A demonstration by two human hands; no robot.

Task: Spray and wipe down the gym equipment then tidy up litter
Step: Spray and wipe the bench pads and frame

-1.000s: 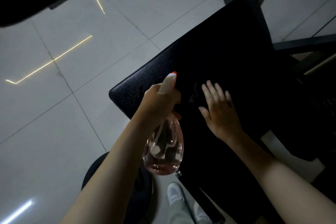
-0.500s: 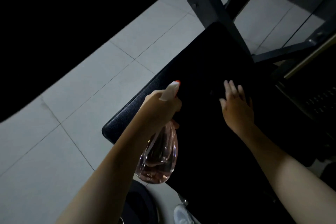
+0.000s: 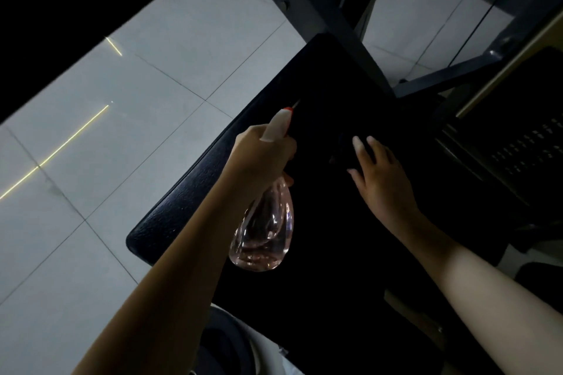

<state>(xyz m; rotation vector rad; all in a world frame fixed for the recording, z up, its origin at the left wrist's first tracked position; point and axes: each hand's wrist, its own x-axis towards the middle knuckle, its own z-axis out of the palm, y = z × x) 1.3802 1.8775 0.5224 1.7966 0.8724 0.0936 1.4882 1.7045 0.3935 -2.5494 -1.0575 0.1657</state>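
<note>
A black padded bench pad (image 3: 189,198) runs diagonally through the middle of the view. My left hand (image 3: 262,155) grips the white trigger head of a clear spray bottle (image 3: 265,231) with pinkish liquid. Its red-tipped nozzle points out over the pad. My right hand (image 3: 384,179) lies palm down on the pad to the right of the bottle, fingers spread over a dark cloth (image 3: 342,149). The cloth barely stands out from the black surface.
A dark metal frame (image 3: 329,18) of the machine crosses behind the pad's far end. A black perforated panel (image 3: 533,143) sits at the right. Pale floor tiles (image 3: 122,131) lie to the left. A black padded part (image 3: 76,9) overhangs the top left.
My view has swung, so the overhanging black part covers less of the floor than half a second ago. My right hand has slid along the pad. My left hand keeps the bottle up.
</note>
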